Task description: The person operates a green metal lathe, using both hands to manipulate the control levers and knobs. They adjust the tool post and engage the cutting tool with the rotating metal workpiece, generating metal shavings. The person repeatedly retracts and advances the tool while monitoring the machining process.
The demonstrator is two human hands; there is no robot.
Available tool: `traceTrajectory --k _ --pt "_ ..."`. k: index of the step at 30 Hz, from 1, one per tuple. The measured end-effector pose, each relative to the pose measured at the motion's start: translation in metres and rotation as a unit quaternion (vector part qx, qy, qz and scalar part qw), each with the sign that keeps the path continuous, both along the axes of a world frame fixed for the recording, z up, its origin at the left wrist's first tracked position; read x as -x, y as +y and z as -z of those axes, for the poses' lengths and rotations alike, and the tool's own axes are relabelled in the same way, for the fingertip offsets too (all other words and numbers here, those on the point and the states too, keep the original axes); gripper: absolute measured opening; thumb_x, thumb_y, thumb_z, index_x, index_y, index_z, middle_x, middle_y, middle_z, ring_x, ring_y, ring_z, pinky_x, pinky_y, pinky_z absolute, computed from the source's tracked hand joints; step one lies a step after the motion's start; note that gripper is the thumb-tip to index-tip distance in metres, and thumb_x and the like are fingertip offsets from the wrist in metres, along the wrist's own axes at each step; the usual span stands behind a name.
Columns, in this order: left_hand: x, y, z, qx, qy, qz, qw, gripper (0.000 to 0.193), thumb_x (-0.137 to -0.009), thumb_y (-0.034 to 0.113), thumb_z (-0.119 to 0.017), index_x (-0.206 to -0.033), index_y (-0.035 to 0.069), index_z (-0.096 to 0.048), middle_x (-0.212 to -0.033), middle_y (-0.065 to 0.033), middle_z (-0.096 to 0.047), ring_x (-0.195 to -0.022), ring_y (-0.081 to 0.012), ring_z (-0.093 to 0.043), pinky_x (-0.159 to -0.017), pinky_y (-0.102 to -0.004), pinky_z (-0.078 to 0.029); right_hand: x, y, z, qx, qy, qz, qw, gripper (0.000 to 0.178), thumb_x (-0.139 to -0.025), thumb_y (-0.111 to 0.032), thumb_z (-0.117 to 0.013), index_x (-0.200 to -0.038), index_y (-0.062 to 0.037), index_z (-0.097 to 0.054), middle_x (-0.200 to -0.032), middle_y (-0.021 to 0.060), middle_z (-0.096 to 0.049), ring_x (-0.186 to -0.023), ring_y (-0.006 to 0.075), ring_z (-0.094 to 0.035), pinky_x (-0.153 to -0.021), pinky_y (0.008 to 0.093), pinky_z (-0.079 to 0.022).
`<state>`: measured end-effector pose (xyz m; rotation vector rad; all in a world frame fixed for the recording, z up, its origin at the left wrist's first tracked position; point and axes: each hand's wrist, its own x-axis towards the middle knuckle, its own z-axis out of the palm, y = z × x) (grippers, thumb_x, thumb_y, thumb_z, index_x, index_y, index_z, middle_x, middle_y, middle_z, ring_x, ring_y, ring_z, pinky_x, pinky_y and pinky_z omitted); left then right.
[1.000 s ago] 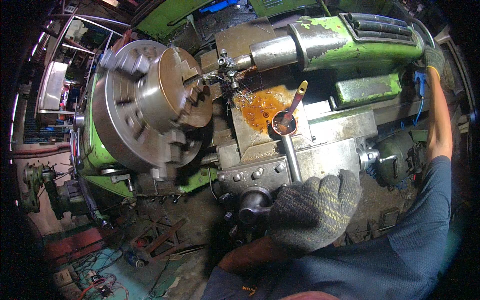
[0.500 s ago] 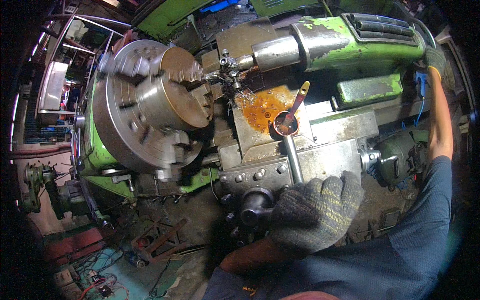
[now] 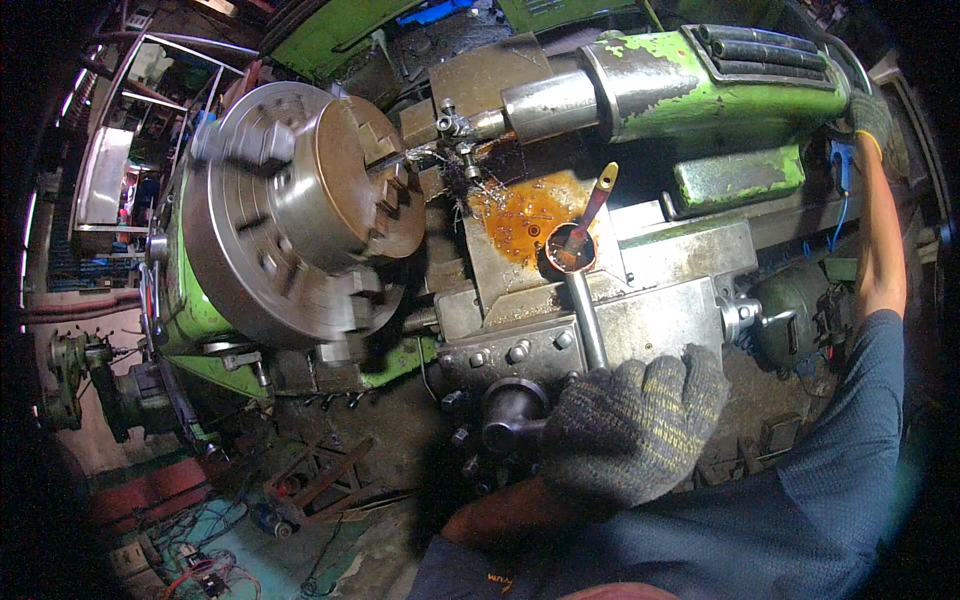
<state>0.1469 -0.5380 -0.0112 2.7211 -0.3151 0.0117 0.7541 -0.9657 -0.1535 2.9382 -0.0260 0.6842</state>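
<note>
My left hand (image 3: 640, 430), in a grey knitted glove, lies bent over the lathe carriage. A metal bar (image 3: 588, 320) and a short arm from a round hub (image 3: 513, 408) both run up to it; what its fingers close on is hidden. At the far right my gloved right hand (image 3: 880, 125) is closed at the rim of the tailstock handwheel (image 3: 850, 70), partly in shadow. To the left a large chuck (image 3: 270, 215) turns, blurred, with a round metal workpiece (image 3: 340, 185) in it. A drill chuck (image 3: 485, 125) in the tailstock quill (image 3: 550, 105) faces the workpiece.
A small cup (image 3: 571, 250) with a red-handled brush (image 3: 597, 200) in it stands beside an oily brown patch (image 3: 530, 215) with metal chips. The green tailstock (image 3: 710, 85) extends to the right. A metal frame (image 3: 325, 480) and cables (image 3: 205, 570) lie on the floor lower left.
The chuck and workpiece have rotated, their jaws now in other positions. Both hands, the cup and the brush stay in the same places.
</note>
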Motion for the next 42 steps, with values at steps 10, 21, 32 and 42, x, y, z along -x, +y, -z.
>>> traceTrajectory --k 10,21,32,42 --pt "0.010 0.007 -0.002 0.003 -0.025 -0.004 1.000 0.036 -0.086 0.023 -0.063 -0.115 0.001 -0.063 -0.091 -0.0128 -0.066 -0.077 -0.0242 -0.067 -0.060 -0.0419 -0.055 0.021 0.023 -0.017 0.021 0.023 0.028 0.999 0.049 -0.087 -0.045 -0.056 -0.120 -0.0118 -0.068 -0.119 0.0233 -0.067 -0.111 0.0425 -0.064 -0.095 0.0496 -0.050" --pt "0.060 0.022 -0.003 -0.023 -0.044 -0.059 0.997 0.035 -0.085 0.022 -0.063 -0.114 0.001 -0.064 -0.092 -0.0130 -0.066 -0.079 -0.0244 -0.067 -0.063 -0.0422 -0.055 0.050 0.043 -0.026 -0.098 -0.020 0.033 0.994 0.048 -0.082 -0.045 -0.061 -0.112 -0.0089 -0.072 -0.117 0.0268 -0.067 -0.108 0.0444 -0.064 -0.094 0.0506 -0.050" --pt "0.056 0.004 -0.006 -0.036 -0.049 -0.104 0.993 0.034 -0.084 0.020 -0.064 -0.112 0.002 -0.065 -0.094 -0.0133 -0.067 -0.081 -0.0246 -0.067 -0.066 -0.0425 -0.056 0.016 0.029 -0.017 -0.127 -0.024 0.031 0.991 0.048 -0.085 -0.045 -0.059 -0.112 -0.0079 -0.073 -0.108 0.0263 -0.070 -0.103 0.0433 -0.067 -0.088 0.0509 -0.051" --pt "0.017 -0.025 -0.008 -0.070 -0.108 -0.118 0.985 0.033 -0.084 0.019 -0.064 -0.111 0.002 -0.066 -0.096 -0.0135 -0.067 -0.083 -0.0248 -0.067 -0.069 -0.0428 -0.056 -0.011 -0.026 -0.009 -0.125 0.013 0.020 0.992 0.052 -0.088 -0.047 -0.055 -0.122 -0.0102 -0.069 -0.118 0.0261 -0.067 -0.112 0.0465 -0.063 -0.094 0.0535 -0.049"
